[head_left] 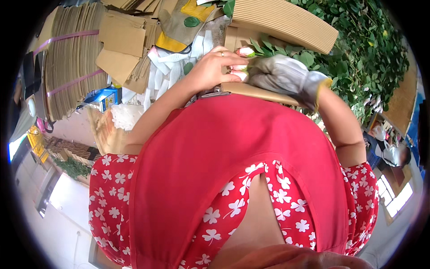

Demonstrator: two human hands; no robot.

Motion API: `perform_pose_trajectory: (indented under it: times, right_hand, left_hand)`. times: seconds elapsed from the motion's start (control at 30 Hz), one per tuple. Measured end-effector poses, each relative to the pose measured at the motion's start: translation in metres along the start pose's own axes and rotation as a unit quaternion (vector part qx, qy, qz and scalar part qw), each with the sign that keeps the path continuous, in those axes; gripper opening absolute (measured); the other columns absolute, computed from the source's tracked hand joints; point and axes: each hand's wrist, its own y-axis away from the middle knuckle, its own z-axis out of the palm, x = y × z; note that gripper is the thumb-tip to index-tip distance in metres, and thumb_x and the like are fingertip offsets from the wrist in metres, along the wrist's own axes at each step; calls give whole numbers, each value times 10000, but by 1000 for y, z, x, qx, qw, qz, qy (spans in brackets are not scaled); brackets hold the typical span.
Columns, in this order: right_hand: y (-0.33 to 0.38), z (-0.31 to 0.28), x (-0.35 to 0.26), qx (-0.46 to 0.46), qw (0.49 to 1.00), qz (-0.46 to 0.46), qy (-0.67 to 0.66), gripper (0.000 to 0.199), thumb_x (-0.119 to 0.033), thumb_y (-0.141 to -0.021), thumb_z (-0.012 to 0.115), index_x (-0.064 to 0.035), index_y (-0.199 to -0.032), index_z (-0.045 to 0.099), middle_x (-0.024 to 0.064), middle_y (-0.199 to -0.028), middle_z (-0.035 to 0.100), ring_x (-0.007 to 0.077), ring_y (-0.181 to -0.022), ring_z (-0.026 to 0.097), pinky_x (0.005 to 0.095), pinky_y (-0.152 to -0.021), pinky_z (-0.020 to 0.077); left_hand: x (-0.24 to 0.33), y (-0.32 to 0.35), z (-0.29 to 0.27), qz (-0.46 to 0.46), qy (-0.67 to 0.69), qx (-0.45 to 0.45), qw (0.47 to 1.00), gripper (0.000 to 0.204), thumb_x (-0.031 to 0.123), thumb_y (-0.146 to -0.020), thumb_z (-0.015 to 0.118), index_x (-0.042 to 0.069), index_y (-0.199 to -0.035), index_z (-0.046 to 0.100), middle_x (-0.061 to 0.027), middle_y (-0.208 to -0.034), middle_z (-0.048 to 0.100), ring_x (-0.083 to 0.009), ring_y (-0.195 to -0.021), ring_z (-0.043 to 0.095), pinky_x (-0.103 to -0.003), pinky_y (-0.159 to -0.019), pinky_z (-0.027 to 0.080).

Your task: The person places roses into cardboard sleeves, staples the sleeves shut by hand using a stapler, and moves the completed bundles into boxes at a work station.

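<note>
Two hands meet on pale rosebuds [239, 68]: bare left hand [210, 69] pinching one, gloved right hand [280, 74] clenched around their stems, many loose roses [358, 54] left unbunched beside.

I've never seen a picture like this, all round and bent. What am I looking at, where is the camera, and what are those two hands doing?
The camera is worn on a person's head and looks down, so the red apron filling the middle is their own front. Its wide lens bends straight edges near the rim.

There is no machine here, only two hands. The bare left hand, wearing a ring, and the right hand, in a grey work glove, meet over pale pink rose buds. The fingers touch the buds; exactly how they grip I cannot tell.

Around them lie green rose leaves and stems, sheets of corrugated cardboard, strapped cardboard bundles and white foam sleeves. At the far right another person is nearby.
</note>
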Motion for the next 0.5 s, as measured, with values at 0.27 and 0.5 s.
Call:
perform_pose_trajectory:
  times: [0.27,0.5]
  right_hand:
    - [-22,1,22,226,974,-3,23,285,-311,-821,621,-33,-874,650,166,-709,639,334,-643,601,383,-595,480]
    - [18,-8,-9,303,949,-63,-60,189,-174,-818,668,-37,-948,666,111,-792,662,223,-701,637,303,-644,498]
  left_hand:
    - [-4,-5,0,31,-17,-27,999,443,305,-703,757,153,-1111,674,-5,-1117,652,-218,-1058,489,-364,-952,409]
    - [-12,-5,2,14,-29,-57,998,441,343,-720,739,170,-1120,672,3,-1117,650,-234,-1072,441,-372,-978,369]
